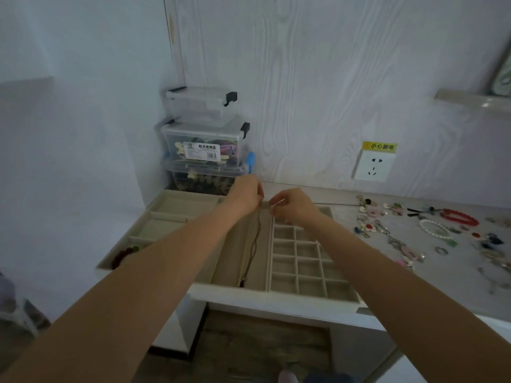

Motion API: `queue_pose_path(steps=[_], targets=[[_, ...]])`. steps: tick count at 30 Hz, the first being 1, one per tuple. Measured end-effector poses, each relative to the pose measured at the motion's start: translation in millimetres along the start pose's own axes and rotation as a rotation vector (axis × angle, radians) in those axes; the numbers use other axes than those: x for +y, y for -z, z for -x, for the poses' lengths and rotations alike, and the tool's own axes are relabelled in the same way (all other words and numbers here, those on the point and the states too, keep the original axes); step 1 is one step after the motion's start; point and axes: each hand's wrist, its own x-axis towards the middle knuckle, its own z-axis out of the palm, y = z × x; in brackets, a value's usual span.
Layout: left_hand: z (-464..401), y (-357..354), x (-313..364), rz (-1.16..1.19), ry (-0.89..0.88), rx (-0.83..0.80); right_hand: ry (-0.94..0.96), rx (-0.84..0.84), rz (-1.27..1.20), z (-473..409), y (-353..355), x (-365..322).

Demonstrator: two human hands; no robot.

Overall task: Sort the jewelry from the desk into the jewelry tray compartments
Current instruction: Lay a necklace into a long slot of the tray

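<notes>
A beige jewelry tray with long channels and a grid of small cells lies on the desk. A second beige tray sits to its left, with a dark red bead bracelet in its near compartment. My left hand and my right hand are above the far end of the long channels, both pinching the top of a thin dark cord necklace. The cord hangs down into a long channel. Loose jewelry is scattered on the desk to the right.
Three stacked clear storage boxes stand against the wall behind the trays. A wall socket is at the back right. A red bracelet, a white bead bracelet and a ring lie among the loose pieces.
</notes>
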Motion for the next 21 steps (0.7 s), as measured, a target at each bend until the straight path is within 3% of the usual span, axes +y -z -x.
queue_pose_path(steps=[10, 15, 21], targets=[[-8, -12, -2, -0.082, -0.007, -0.022, 0.102, 0.146, 0.055, -9, -2, 3], [-9, -7, 6, 0.066, 0.089, -0.059, 0.125, 0.203, 0.055, -15, -3, 7], [0, 1, 11, 0.251, 0.24, -0.234, 0.11, 0.17, 0.075, -19, -5, 9]])
